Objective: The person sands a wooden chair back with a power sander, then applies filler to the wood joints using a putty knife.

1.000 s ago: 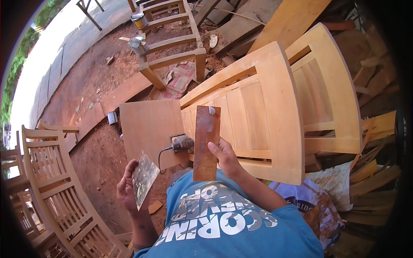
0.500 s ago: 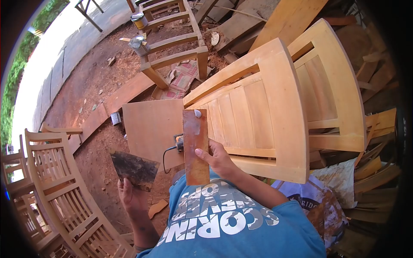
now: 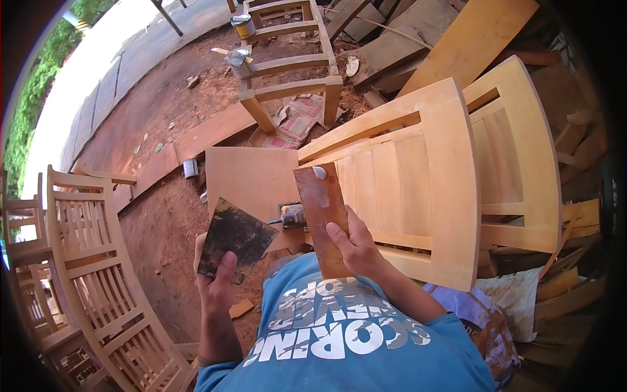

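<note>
My left hand grips a dark, stained flat scraper, its thumb on the near face. In my right hand is a narrow brown board, held upright with the thumb across its front. A blob of white putty sits near the top end of that board. Scraper and board are apart, side by side over my lap. Behind them lies a flat wooden chair seat, with a corded power sander on it. The chair's panelled backrest leans away to the right.
A second wooden backrest stands behind the first. Slatted chairs line the left. A wooden frame carries an open can and a plastic-covered tub. A small can stands on the dirt; scrap wood piles at right.
The scraper has come up and right, closer to the board, and turned so the left thumb shows on its face. The board has tilted slightly. The whole view has shifted a little.
</note>
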Tool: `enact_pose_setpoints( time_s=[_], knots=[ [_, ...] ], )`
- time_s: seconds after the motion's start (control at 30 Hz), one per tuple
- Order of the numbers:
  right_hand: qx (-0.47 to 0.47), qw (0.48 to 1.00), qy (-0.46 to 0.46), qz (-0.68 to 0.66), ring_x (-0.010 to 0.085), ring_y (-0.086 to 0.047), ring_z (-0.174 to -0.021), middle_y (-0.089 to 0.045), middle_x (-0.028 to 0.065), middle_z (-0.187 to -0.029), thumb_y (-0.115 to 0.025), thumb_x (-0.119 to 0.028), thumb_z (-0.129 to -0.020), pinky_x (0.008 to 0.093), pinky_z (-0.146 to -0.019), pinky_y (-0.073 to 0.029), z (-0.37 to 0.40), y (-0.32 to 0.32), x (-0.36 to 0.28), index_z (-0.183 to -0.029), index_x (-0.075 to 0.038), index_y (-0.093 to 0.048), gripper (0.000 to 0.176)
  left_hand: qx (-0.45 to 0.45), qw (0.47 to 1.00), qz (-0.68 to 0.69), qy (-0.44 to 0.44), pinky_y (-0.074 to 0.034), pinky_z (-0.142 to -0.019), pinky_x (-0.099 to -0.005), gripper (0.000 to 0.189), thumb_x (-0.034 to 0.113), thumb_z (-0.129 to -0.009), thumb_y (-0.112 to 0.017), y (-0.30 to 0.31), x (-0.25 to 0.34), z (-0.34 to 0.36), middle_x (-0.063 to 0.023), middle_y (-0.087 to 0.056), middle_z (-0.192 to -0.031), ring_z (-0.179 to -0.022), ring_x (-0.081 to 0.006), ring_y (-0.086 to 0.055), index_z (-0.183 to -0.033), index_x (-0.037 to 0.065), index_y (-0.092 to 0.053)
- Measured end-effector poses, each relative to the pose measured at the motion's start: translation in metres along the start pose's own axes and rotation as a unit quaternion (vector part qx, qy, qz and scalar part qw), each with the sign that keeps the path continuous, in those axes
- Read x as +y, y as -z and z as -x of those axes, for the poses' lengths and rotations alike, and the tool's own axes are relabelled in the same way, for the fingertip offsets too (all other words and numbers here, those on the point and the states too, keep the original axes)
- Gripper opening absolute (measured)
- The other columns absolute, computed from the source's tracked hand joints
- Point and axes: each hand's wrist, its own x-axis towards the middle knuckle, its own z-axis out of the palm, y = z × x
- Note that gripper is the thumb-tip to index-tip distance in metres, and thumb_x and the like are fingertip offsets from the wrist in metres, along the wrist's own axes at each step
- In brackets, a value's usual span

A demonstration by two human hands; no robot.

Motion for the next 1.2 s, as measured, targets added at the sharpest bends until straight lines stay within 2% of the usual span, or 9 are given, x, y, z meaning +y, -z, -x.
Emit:
enact_pose_setpoints(
  time_s=[0.07, 0.1, 0.2, 0.3, 0.4, 0.6, 0.7, 0.9, 1.2],
  knots=[
    [-0.013, 0.999, 0.001, 0.029, 0.0309, -0.057, -0.091, -0.058, 0.022, -0.098, -0.044, -0.022, -0.095, 0.0373, -0.082, -0.043, 0.002, 0.002, -0.005, -0.114, 0.005, -0.043, 0.033, -0.074, 0.984, -0.14, -0.082, -0.045, -0.081, -0.0268, 0.033, -0.001, -0.084, -0.055, -0.006, 0.009, -0.01, -0.0107, -0.057, -0.108, -0.095, -0.0134, -0.055, -0.116, -0.002, -0.05],
    [-0.02, 0.999, -0.002, 0.037, 0.0323, -0.057, -0.09, -0.058, 0.0229, -0.097, -0.044, -0.022, -0.095, 0.0378, -0.08, -0.043, 0.003, 0.003, -0.008, -0.112, 0.004, -0.044, 0.031, -0.107, 0.963, -0.215, -0.122, -0.048, -0.078, -0.0295, 0.038, -0.009, -0.081, -0.054, -0.009, 0.016, -0.016, -0.0141, -0.057, -0.112, -0.093, -0.0187, -0.059, -0.117, 0.0, -0.052],
    [-0.036, 0.996, -0.006, 0.079, 0.0347, -0.057, -0.088, -0.057, 0.0236, -0.094, -0.042, -0.02, -0.095, 0.0386, -0.079, -0.043, 0.006, 0.003, -0.02, -0.111, 0.004, -0.043, 0.029, -0.192, 0.899, -0.351, -0.18, -0.048, -0.079, -0.0296, 0.046, -0.009, -0.077, -0.055, -0.027, 0.031, -0.031, -0.0153, -0.058, -0.112, -0.092, -0.0251, -0.062, -0.122, 0.002, -0.051],
    [-0.034, 0.992, 0.019, 0.117, 0.0356, -0.057, -0.087, -0.057, 0.0232, -0.093, -0.041, -0.019, -0.095, 0.0391, -0.078, -0.043, 0.009, 0.002, -0.023, -0.112, 0.003, -0.043, 0.028, -0.219, 0.852, -0.414, -0.233, -0.051, -0.079, -0.0355, 0.053, -0.013, -0.074, -0.052, -0.044, 0.033, -0.035, -0.0182, -0.055, -0.115, -0.094, -0.0332, -0.062, -0.124, 0.005, -0.051],
    [-0.037, 0.993, 0.028, 0.105, 0.0368, -0.058, -0.086, -0.057, 0.023, -0.092, -0.04, -0.017, -0.095, 0.0401, -0.076, -0.044, 0.01, 0.002, -0.031, -0.114, 0.002, -0.043, 0.026, -0.247, 0.848, -0.405, -0.236, -0.051, -0.08, -0.0411, 0.054, -0.016, -0.074, -0.048, -0.055, 0.033, -0.037, -0.0185, -0.054, -0.119, -0.098, -0.0386, -0.059, -0.124, 0.006, -0.051],
    [-0.044, 0.994, 0.024, 0.099, 0.0386, -0.059, -0.084, -0.056, 0.0235, -0.092, -0.039, -0.013, -0.095, 0.0422, -0.071, -0.045, 0.012, 0.004, -0.034, -0.113, 0.001, -0.043, 0.023, -0.246, 0.842, -0.413, -0.246, -0.051, -0.082, -0.0403, 0.057, -0.017, -0.072, -0.05, -0.066, 0.037, -0.038, -0.0184, -0.054, -0.119, -0.102, -0.0376, -0.058, -0.124, 0.006, -0.051],
    [-0.047, 0.991, 0.028, 0.119, 0.0403, -0.058, -0.082, -0.056, 0.0241, -0.092, -0.04, -0.012, -0.095, 0.0439, -0.069, -0.045, 0.012, 0.004, -0.035, -0.112, 0.001, -0.041, 0.022, -0.259, 0.839, -0.409, -0.25, -0.049, -0.085, -0.0405, 0.068, -0.015, -0.062, -0.054, -0.064, 0.028, -0.041, -0.0162, -0.053, -0.122, -0.105, -0.0356, -0.055, -0.126, 0.007, -0.048],
    [-0.071, 0.984, 0.057, 0.154, 0.0428, -0.056, -0.079, -0.054, 0.0255, -0.09, -0.041, -0.013, -0.094, 0.0462, -0.068, -0.043, 0.012, 0.008, -0.032, -0.111, 0.002, -0.038, 0.022, -0.275, 0.852, -0.385, -0.222, -0.048, -0.087, -0.0408, 0.061, -0.015, -0.067, -0.053, -0.066, 0.03, -0.042, -0.0163, -0.054, -0.12, -0.105, -0.0359, -0.055, -0.124, 0.007, -0.049],
    [-0.077, 0.979, 0.053, 0.184, 0.0432, -0.055, -0.08, -0.052, 0.0273, -0.09, -0.041, -0.013, -0.094, 0.0472, -0.068, -0.043, 0.015, 0.007, -0.026, -0.109, 0.004, -0.036, 0.022, -0.302, 0.851, -0.376, -0.207, -0.05, -0.085, -0.0407, 0.064, -0.02, -0.063, -0.048, -0.067, 0.031, -0.044, -0.0155, -0.057, -0.118, -0.106, -0.0357, -0.056, -0.119, 0.008, -0.054]
  ],
)
